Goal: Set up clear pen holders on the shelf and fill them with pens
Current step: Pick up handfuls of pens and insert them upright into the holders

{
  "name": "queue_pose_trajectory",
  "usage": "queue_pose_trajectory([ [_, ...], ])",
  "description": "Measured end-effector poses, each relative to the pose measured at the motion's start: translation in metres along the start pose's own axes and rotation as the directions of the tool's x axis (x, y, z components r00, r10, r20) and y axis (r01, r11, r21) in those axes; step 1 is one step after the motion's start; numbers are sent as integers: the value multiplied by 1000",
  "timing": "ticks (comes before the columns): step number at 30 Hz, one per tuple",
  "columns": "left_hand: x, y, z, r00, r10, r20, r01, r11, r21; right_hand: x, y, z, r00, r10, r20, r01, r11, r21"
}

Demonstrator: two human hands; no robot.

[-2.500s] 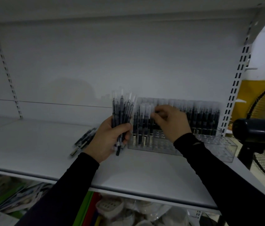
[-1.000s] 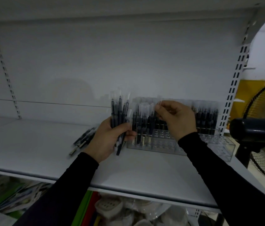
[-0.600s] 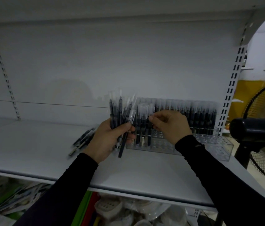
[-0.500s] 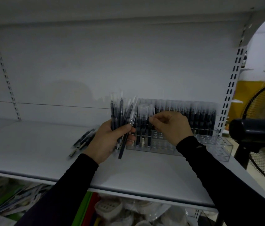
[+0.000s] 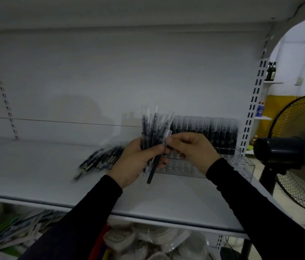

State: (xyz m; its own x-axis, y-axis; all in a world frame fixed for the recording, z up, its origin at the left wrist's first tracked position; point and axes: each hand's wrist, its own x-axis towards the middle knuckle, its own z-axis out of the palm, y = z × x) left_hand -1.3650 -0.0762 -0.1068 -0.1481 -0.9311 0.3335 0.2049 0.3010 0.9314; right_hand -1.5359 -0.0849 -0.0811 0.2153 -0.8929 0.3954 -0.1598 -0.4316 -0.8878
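- Head view: you are facing a white shelf (image 5: pixel 35 177), with both arms in dark sleeves reaching over its front edge.
- Your left hand (image 5: pixel 136 162) is gripping a bundle of pens (image 5: pixel 150 132) upright, fingers wrapped round the barrels, so the clear caps are fanning out where the other hand can reach them.
- One pen in that bundle is slipping lower than the rest, its dark tip hanging below your palm.
- Your right hand (image 5: pixel 191 149) is pinching the top of a single pen at the bundle's edge between thumb and fingertips, probably drawing it out for loading.
- The clear pen holder (image 5: pixel 241 166) is sitting on the shelf just behind your right hand, against the back panel, so its open slots are facing you.
- Its back rows are standing full of capped pens (image 5: pixel 209 128), while the front slots are showing empty, judging by the bare clear plastic.
- A loose pile of pens (image 5: pixel 99 160) is lying flat on the shelf to the left, near your left hand, likely as reserve stock.
- A black fan (image 5: pixel 301 152) is standing to the right of the shelf.
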Motion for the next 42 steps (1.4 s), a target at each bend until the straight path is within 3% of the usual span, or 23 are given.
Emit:
queue_pose_trajectory([
  [4, 1, -2, 6, 1000, 4, 7, -4, 1000, 10, -2, -1, -5, 999, 37, 11, -38, 999, 17],
  [10, 9, -6, -8, 992, 22, -127, -20, 1000, 20, 12, -14, -30, 967, 32, -252, 39, 961, 274],
  [16, 7, -7, -14, 982, 108, -158, -96, 992, 77, 31, -4, -34, 899, -122, -421, 164, 984, 64],
  [26, 6, -8, -16, 983, 116, -143, -105, 991, 83, 48, 14, -20, 924, -203, -324, 149, 972, -183],
  [32, 5, -7, -16, 985, 105, -137, -100, 994, 48, 49, 28, -13, 975, -150, -166, 74, 916, -395],
  [36, 5, -7, -16, 985, 112, -129, -104, 992, 66, 45, 30, -15, 984, -123, -127, 54, 892, -448],
  [39, 3, -8, -16, 990, 100, -102, -92, 993, 80, 43, 30, -19, 981, -116, -154, 29, 878, -477],
  [42, 1, -8, -14, 996, 76, -47, -71, 993, 100, 36, 26, -22, 954, -140, -264, 26, 919, -394],
])
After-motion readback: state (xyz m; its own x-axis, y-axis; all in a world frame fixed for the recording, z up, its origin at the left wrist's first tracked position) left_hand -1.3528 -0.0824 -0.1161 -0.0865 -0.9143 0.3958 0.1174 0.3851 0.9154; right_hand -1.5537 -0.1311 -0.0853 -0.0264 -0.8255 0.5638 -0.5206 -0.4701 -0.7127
